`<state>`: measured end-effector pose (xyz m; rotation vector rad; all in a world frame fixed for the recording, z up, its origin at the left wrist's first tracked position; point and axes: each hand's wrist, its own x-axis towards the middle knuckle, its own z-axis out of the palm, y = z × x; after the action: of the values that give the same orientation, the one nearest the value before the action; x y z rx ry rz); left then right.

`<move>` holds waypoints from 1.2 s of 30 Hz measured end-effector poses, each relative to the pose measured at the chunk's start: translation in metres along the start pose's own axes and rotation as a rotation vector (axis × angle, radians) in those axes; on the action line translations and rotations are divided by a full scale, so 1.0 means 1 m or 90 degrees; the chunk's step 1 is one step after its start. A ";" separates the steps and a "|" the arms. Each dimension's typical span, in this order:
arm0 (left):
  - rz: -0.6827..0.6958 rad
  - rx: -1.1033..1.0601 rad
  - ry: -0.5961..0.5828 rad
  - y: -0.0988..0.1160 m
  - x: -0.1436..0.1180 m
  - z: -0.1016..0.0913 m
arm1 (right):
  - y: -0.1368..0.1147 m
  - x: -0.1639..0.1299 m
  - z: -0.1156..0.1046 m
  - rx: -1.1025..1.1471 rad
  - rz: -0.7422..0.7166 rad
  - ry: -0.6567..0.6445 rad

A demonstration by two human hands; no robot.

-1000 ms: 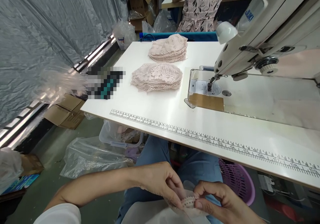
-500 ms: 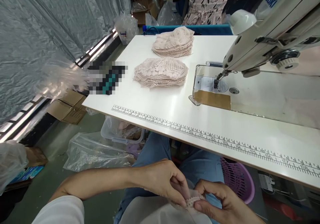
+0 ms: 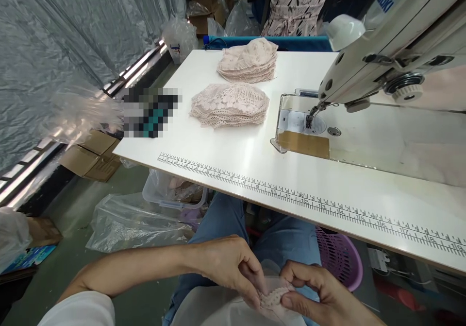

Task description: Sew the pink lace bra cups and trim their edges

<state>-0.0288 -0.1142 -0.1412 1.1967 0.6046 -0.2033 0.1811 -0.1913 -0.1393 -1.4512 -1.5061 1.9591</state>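
Low in front of my lap, my left hand (image 3: 229, 267) and my right hand (image 3: 316, 294) pinch the same small pink lace piece (image 3: 272, 298) between fingertips, below the table's front edge. Two stacks of pink lace pieces lie on the white table (image 3: 233, 156): a near stack (image 3: 229, 105) and a far stack (image 3: 249, 61). A white sewing machine (image 3: 393, 39) stands at the right, its needle (image 3: 309, 119) over the plate.
A printed ruler (image 3: 309, 202) runs along the table's front edge. A purple basket (image 3: 340, 258) and a clear plastic bin (image 3: 171, 192) sit under the table. Plastic bags and cardboard boxes (image 3: 91, 158) lie on the floor at left. Another person in a floral dress (image 3: 294, 3) sits beyond the table.
My hands stay in my lap on the lace piece, fingers shifting slightly along its edge. The view has drifted a little; nothing on the table has moved.
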 end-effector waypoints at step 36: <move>-0.083 -0.168 0.054 0.007 0.018 0.014 | 0.004 0.001 -0.004 0.055 -0.030 -0.001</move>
<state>-0.0061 -0.1217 -0.1422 0.9159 0.7594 -0.1773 0.1853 -0.1902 -0.1431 -1.3666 -1.4242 1.9716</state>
